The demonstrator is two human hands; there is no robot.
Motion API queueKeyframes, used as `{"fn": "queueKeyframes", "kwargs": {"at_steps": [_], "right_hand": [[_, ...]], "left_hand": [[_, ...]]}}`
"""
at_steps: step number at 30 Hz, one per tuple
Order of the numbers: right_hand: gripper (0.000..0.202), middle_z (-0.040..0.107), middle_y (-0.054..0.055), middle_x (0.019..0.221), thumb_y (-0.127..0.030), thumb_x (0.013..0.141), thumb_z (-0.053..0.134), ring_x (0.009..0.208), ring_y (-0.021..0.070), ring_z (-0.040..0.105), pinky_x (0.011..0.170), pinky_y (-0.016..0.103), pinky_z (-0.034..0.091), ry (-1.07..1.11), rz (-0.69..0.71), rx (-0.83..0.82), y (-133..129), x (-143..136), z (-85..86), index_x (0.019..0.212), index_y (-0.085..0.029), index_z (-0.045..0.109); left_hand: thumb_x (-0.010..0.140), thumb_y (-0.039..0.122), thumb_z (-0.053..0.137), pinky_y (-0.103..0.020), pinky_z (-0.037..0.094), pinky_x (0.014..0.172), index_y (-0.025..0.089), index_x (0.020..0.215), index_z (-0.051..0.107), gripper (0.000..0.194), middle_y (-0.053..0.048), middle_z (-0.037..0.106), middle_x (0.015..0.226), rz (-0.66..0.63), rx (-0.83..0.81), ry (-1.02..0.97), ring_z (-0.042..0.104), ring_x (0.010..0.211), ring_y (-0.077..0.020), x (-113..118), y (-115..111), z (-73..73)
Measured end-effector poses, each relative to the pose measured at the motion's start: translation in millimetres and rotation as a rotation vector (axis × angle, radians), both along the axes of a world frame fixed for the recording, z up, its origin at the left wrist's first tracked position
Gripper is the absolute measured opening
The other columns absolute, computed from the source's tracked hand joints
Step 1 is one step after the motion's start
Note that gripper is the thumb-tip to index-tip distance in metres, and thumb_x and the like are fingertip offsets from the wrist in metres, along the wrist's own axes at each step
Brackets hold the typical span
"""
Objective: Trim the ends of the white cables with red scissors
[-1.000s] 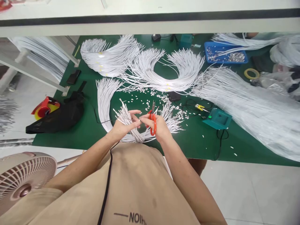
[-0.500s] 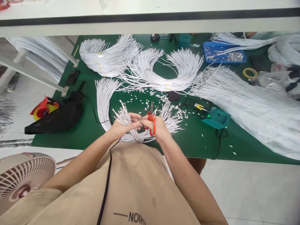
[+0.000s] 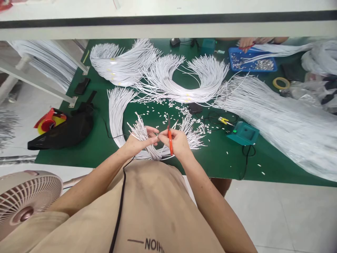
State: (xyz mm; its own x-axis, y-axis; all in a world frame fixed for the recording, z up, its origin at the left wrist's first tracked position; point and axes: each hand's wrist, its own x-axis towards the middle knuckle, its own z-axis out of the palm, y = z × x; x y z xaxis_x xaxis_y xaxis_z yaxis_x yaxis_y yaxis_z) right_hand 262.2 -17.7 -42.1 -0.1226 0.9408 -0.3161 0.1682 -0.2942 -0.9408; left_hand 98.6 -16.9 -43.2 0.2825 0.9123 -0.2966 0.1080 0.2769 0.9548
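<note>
My left hand [image 3: 140, 140] is closed around a bundle of white cables [image 3: 139, 130], whose cut ends fan up above the thumb. Red-handled scissors [image 3: 170, 140] rest in my right hand [image 3: 179, 142], blades pointing away from me. The fingertips of both hands meet at a cable end; the exact pinch is too small to make out. Below the hands the bundle curves over the green table, with more cable ends [image 3: 193, 135] spread to the right. Small white offcuts [image 3: 184, 112] lie scattered just beyond my hands.
Large white cable bundles [image 3: 184, 95] lie across the back. To the right are a green device [image 3: 242, 133] and a plastic-wrapped bundle [image 3: 284, 123]. Another person's hand [image 3: 246, 43] is over a blue tray [image 3: 252, 66]. A black bag [image 3: 63, 131] and fan [image 3: 26, 200] are left.
The scissors have turned in my right hand, so their handles now appear edge-on. Another person's hands have come into view by the blue tray. My left hand has hardly moved.
</note>
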Motion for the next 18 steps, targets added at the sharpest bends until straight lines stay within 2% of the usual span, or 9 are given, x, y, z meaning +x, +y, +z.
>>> {"fn": "queueKeyframes", "kwargs": {"at_steps": [7, 9, 13, 16, 18], "right_hand": [[0.012, 0.055, -0.002, 0.064, -0.029, 0.061, 0.056, 0.058, 0.0106, 0.046, 0.053, 0.022, 0.035, -0.253, 0.013, 0.172, 2.3, -1.7, -10.7, 0.063, -0.018, 0.060], [0.011, 0.055, -0.001, 0.064, -0.028, 0.062, 0.055, 0.058, 0.0109, 0.047, 0.054, 0.022, 0.035, -0.270, -0.020, 0.159, 5.2, 0.2, -17.2, 0.062, -0.018, 0.059], [0.017, 0.054, -0.002, 0.059, -0.031, 0.065, 0.055, 0.056, 0.0104, 0.047, 0.055, 0.023, 0.037, -0.088, -0.087, 0.043, 9.4, 3.5, -20.2, 0.067, -0.017, 0.062], [0.022, 0.054, -0.001, 0.060, -0.034, 0.067, 0.055, 0.056, 0.0099, 0.046, 0.054, 0.022, 0.037, 0.071, -0.051, -0.012, 8.1, 3.3, -8.7, 0.071, -0.015, 0.065], [0.022, 0.057, 0.000, 0.064, -0.033, 0.070, 0.053, 0.059, 0.0105, 0.049, 0.057, 0.022, 0.038, 0.104, -0.015, -0.002, 5.2, 3.4, -0.9, 0.074, -0.015, 0.066]], "left_hand": [[0.068, 0.030, 0.068, -0.030, 0.048, 0.061, 0.017, 0.092, 0.060, 0.028, -0.003, 0.065, 0.067, -0.018, -0.055, -0.023, 0.061, 0.063, -0.0164, -0.2, -1.1, 3.8], [0.068, 0.028, 0.068, -0.031, 0.048, 0.065, 0.017, 0.091, 0.059, 0.027, -0.004, 0.066, 0.071, -0.033, -0.082, -0.079, 0.061, 0.064, -0.0158, -0.6, -1.9, 4.8], [0.069, 0.028, 0.067, -0.032, 0.049, 0.066, 0.017, 0.095, 0.059, 0.030, -0.005, 0.067, 0.075, -0.034, -0.104, -0.126, 0.061, 0.065, -0.0160, -2.2, -1.4, 5.1], [0.068, 0.028, 0.068, -0.032, 0.049, 0.063, 0.016, 0.097, 0.059, 0.033, -0.006, 0.067, 0.073, 0.017, -0.089, -0.114, 0.061, 0.064, -0.0166, -2.8, 0.6, 4.2], [0.068, 0.029, 0.068, -0.031, 0.048, 0.062, 0.015, 0.099, 0.058, 0.036, -0.006, 0.067, 0.073, 0.033, -0.089, -0.110, 0.062, 0.064, -0.0169, -2.6, 1.6, 3.7]]}}
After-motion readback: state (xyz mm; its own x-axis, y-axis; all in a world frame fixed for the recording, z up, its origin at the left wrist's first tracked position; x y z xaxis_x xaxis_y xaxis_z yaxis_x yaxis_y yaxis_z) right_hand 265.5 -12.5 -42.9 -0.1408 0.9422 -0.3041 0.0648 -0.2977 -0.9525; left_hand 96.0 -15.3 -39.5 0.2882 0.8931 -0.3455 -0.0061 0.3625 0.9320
